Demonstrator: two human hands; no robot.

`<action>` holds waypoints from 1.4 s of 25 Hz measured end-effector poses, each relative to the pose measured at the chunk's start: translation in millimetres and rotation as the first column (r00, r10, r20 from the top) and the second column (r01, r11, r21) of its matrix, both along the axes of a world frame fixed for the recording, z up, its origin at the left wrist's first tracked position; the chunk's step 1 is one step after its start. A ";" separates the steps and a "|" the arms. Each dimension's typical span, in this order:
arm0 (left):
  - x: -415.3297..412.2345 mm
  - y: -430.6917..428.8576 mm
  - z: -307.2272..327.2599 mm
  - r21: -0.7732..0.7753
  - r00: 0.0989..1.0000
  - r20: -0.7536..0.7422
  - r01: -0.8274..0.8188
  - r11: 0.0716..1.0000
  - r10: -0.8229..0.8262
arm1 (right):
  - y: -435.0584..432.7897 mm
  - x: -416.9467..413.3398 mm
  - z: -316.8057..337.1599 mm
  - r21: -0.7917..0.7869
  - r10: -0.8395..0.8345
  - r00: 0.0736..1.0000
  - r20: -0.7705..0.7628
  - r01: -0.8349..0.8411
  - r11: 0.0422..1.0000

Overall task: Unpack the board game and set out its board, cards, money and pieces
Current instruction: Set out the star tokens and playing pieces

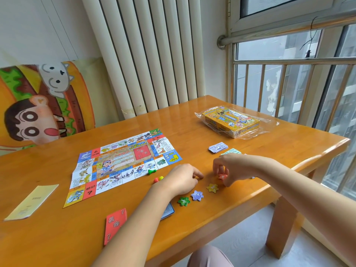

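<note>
Four numbered star tokens (197, 195), red in R hand (232, 168).

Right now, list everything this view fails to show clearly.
Head view:
- Blue cards: mostly under the left forearm.
- Red star token: partly covered by the right hand pinching it.
- Left hand: curled fingers hide whether it holds anything.
- Green money: partly behind the right hand.
- Yellow leaflet: print too small.
- Game box: inside not visible.
</note>
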State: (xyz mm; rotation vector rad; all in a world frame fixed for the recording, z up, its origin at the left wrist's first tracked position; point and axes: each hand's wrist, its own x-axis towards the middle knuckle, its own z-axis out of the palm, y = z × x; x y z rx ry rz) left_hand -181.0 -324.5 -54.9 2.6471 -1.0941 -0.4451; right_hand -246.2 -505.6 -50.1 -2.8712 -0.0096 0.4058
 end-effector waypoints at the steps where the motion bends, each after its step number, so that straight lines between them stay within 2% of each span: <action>1: -0.2 -0.1 -0.2 0.000 1.000 0.000 0.000 1.000 0.000 | 0.1 -0.2 -0.5 0.000 -0.002 1.000 0.000 0.002 1.000; 6: -1.1 0.2 0.2 -0.004 1.000 0.008 0.002 1.000 -0.002 | -0.4 -1.5 -2.3 0.002 -0.011 1.000 0.006 0.011 1.000; 12: -0.6 0.4 -0.8 0.001 1.000 0.005 0.003 1.000 -0.003 | -3.5 -8.2 -3.2 0.013 0.038 0.995 0.091 -0.039 0.999; 19: 1.4 -0.2 1.0 0.007 1.000 0.000 0.003 1.000 -0.003 | -2.0 -12.2 6.7 -0.072 0.036 0.999 0.005 -0.035 0.997; 23: 1.6 1.5 -0.5 0.003 1.000 -0.004 0.010 1.000 -0.010 | 5.9 -10.8 4.9 -0.063 0.079 0.996 0.038 -0.076 0.995; 28: 2.4 1.7 -0.7 0.010 1.000 0.006 0.025 1.000 -0.025 | 6.4 -17.6 2.0 -0.015 0.052 0.998 0.047 -0.052 0.999; 35: 1.3 2.0 -0.5 0.006 1.000 0.004 0.027 1.000 -0.027 | 6.9 -18.6 -0.5 -0.028 0.014 0.998 0.069 -0.012 1.000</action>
